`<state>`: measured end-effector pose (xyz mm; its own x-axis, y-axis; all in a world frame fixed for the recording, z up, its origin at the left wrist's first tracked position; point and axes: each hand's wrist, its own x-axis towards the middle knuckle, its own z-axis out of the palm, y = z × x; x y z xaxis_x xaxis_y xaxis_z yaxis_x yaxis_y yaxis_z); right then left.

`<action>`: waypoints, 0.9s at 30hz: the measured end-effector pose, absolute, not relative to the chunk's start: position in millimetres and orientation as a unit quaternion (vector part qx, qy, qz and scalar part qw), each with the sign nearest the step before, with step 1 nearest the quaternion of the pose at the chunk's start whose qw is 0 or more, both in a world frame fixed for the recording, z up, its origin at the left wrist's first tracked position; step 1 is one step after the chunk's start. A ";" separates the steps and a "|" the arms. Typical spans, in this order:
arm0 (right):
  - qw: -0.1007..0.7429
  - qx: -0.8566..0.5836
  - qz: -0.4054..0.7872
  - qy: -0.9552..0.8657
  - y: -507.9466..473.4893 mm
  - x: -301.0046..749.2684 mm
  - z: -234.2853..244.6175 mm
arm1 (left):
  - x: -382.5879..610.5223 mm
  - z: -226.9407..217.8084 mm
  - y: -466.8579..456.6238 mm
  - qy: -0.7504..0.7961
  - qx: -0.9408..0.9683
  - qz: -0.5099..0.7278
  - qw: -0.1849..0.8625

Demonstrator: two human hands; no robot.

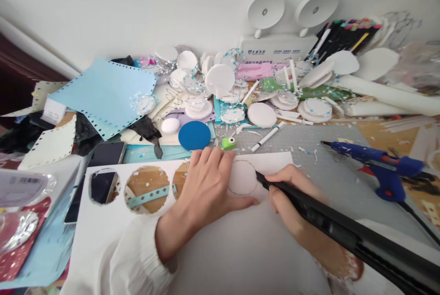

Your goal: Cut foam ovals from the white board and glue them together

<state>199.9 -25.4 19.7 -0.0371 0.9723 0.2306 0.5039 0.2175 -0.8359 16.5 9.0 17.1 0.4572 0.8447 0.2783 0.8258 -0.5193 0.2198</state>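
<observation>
A white sheet, with a row of rough-edged round holes along its far side, lies in front of me. My left hand presses down on it, thumb stretched out beside a drawn circle and fingers laid over the far edge. In my right hand is a long black utility knife, its tip touching the right side of the circle's outline. The fingers close around its front end; the blade itself is hard to make out. A blue disc lies just beyond my left hand.
A blue glue gun with its cord rests at right on the grey cutting mat. Beyond the sheet are a green punch, a marker and piled white discs. A phone is partly beneath the sheet.
</observation>
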 end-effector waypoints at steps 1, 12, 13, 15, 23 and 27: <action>0.413 -0.558 0.285 -0.661 -25.7 199.9 19.8 | 16.2 17.2 9.2 0.489 0.854 0.178 0.027; 0.401 -0.508 0.272 -0.712 -10.5 225.5 10.1 | 12.4 10.5 9.5 0.479 0.857 0.171 0.085; 0.403 -0.514 0.281 -0.704 -9.0 226.3 8.9 | 11.1 9.8 9.5 0.476 0.857 0.172 0.094; 0.403 -0.526 0.299 -0.687 -6.9 226.9 7.2 | 8.9 9.2 9.8 0.472 0.857 0.173 0.117; 0.487 -0.500 0.403 -0.592 2.3 229.4 9.0 | 7.0 5.2 14.8 0.481 0.843 0.160 0.176; 0.622 -0.429 0.435 -0.490 12.6 237.6 9.5 | 7.5 -1.8 16.1 0.487 0.839 0.156 0.186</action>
